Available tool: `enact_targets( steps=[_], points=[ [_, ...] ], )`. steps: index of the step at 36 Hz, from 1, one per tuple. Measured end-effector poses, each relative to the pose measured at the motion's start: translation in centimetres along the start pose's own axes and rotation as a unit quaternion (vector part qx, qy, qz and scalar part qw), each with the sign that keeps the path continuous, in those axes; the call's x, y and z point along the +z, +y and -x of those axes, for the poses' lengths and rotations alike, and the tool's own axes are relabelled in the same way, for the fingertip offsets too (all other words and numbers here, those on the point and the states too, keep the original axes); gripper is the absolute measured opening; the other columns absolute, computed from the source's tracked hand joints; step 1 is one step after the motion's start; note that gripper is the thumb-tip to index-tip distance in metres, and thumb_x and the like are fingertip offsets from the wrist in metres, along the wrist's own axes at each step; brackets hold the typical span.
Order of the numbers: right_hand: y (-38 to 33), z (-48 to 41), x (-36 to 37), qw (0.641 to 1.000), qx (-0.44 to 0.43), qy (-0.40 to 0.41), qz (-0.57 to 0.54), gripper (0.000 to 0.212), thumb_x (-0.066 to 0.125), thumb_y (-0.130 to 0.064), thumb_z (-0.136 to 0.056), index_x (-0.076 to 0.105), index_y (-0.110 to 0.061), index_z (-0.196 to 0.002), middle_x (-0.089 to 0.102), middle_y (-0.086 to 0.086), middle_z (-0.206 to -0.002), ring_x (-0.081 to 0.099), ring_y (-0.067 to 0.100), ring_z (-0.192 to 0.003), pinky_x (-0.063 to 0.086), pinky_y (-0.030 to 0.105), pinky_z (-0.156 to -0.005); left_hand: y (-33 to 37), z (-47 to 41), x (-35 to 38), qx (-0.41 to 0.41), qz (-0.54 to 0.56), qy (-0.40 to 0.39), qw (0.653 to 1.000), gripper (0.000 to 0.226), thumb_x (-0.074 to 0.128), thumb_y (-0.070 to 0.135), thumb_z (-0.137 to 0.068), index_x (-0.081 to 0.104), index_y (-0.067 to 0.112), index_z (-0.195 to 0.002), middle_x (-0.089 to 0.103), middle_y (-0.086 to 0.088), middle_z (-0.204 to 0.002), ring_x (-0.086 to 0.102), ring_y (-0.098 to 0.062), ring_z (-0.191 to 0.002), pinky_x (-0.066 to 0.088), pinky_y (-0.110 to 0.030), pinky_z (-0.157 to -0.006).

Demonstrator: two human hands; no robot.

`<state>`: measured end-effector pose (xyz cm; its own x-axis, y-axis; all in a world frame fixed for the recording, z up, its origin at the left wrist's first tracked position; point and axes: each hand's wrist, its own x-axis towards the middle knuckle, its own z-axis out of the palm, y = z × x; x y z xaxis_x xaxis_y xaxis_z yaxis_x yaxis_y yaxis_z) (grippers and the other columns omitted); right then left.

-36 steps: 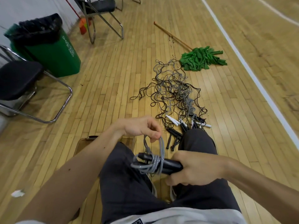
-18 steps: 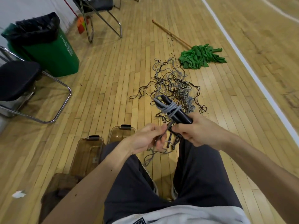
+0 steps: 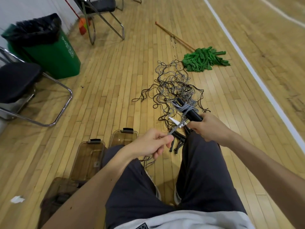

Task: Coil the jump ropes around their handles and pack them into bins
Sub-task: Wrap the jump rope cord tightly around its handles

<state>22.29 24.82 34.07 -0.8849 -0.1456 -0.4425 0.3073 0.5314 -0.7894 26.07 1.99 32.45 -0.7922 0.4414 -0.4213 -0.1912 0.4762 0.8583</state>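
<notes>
Since last frame my left hand [image 3: 151,144] drew back, pinching thin grey cord [image 3: 177,127] taut | right hand [image 3: 208,128] clenched round paired black plastic handles [image 3: 193,114], just ahead of right knee [image 3: 199,149] | judged light, limp, slick: hold handles, keep tension.

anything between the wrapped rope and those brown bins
No separate obstacle shows. Only the left hand, pinching the rope's tail, and the left knee sit between the wrapped rope and the bins.
</notes>
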Motion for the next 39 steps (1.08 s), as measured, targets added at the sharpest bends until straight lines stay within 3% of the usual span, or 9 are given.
enact_targets(
  steps=[4, 8, 14, 18, 27, 31, 34, 39],
  points=[
    [1.4, -1.6, -1.4, 0.999, 0.022, 0.04, 0.023, 0.022, 0.065, -0.021, -0.094, 0.051, -0.009, -0.081, 0.041, 0.006, -0.059, 0.033, 0.018, -0.043, 0.026, 0.025, -0.041, -0.4, 0.1, 0.7, -0.014, -0.173, 0.049, 0.984, 0.052, 0.045, 0.045, -0.104, 0.064, 0.004, -0.078, 0.051, 0.001, -0.055, 0.05, -0.013, -0.049, 0.046, -0.032, -0.057],
    [3.2, -3.0, -1.7, 0.996, 0.059, 0.036, 0.052, 0.02, 0.066, -0.019, -0.093, 0.051, -0.007, -0.087, 0.043, 0.004, -0.059, 0.037, 0.017, -0.043, 0.026, 0.024, -0.038, 0.4, 0.3, 1.4, 0.011, -0.293, 0.073, 0.953, 0.054, 0.037, 0.047, -0.106, 0.057, 0.008, -0.074, 0.05, 0.001, -0.061, 0.048, -0.017, -0.055, 0.045, -0.041, -0.06],
    [4.2, -4.1, -0.7, 0.992, 0.079, 0.025, 0.098, 0.025, 0.065, -0.019, -0.093, 0.052, -0.007, -0.076, 0.046, 0.008, -0.061, 0.04, 0.02, -0.045, 0.03, 0.023, -0.04, 3.0, 0.3, 0.9, 0.033, -0.456, 0.085, 0.885, 0.045, 0.029, 0.047, -0.107, 0.04, 0.025, -0.069, 0.047, 0.004, -0.067, 0.042, -0.009, -0.057, 0.03, -0.03, -0.054],
    [4.8, -4.2, -0.5, 0.992, 0.092, -0.008, 0.087, 0.019, 0.062, -0.018, -0.094, 0.053, -0.007, -0.081, 0.044, 0.007, -0.063, 0.037, 0.017, -0.045, 0.029, 0.022, -0.041, 4.1, 0.3, -0.1, 0.027, -0.507, 0.079, 0.858, 0.037, 0.029, 0.047, -0.107, 0.046, 0.022, -0.087, 0.045, 0.005, -0.071, 0.04, -0.009, -0.061, 0.033, -0.029, -0.063],
    [4.0, -3.9, 1.5, 0.962, 0.194, -0.151, 0.116, 0.025, 0.063, -0.017, -0.09, 0.053, -0.014, -0.067, 0.042, -0.002, -0.047, 0.03, 0.011, -0.033, 0.023, 0.015, -0.037, 7.1, 0.1, -1.1, 0.09, -0.586, 0.018, 0.805, 0.031, 0.044, 0.041, -0.105, 0.051, 0.018, -0.085, 0.043, 0.006, -0.068, 0.042, -0.005, -0.058, 0.029, -0.021, -0.051],
    [2.9, -3.7, 2.7, 0.933, 0.237, -0.22, 0.157, 0.031, 0.059, -0.018, -0.093, 0.047, -0.018, -0.064, 0.038, -0.006, -0.042, 0.029, 0.008, -0.028, 0.021, 0.014, -0.034, 8.7, -0.1, -1.7, 0.112, -0.586, 0.001, 0.803, 0.033, 0.048, 0.04, -0.104, 0.064, 0.013, -0.092, 0.05, 0.006, -0.068, 0.049, -0.006, -0.06, 0.039, -0.022, -0.056],
    [1.9, -3.0, 3.6, 0.921, 0.237, -0.256, 0.174, 0.036, 0.047, -0.014, -0.099, 0.04, -0.018, -0.064, 0.032, -0.006, -0.038, 0.024, 0.008, -0.025, 0.017, 0.012, -0.032, 9.5, -0.5, -2.4, 0.132, -0.583, 0.01, 0.801, 0.037, 0.049, 0.042, -0.103, 0.066, 0.011, -0.092, 0.054, 0.005, -0.069, 0.052, -0.008, -0.064, 0.049, -0.031, -0.065],
    [1.1, -1.2, 4.4, 0.895, 0.176, -0.321, 0.254, 0.026, 0.033, -0.008, -0.097, 0.036, -0.02, -0.074, 0.023, -0.003, -0.053, 0.014, 0.012, -0.039, 0.013, 0.018, -0.037, 10.4, -1.3, -4.3, 0.134, -0.556, 0.014, 0.82, 0.042, 0.054, 0.046, -0.098, 0.069, 0.009, -0.088, 0.057, 0.003, -0.063, 0.052, -0.011, -0.056, 0.046, -0.027, -0.059]
  ],
)
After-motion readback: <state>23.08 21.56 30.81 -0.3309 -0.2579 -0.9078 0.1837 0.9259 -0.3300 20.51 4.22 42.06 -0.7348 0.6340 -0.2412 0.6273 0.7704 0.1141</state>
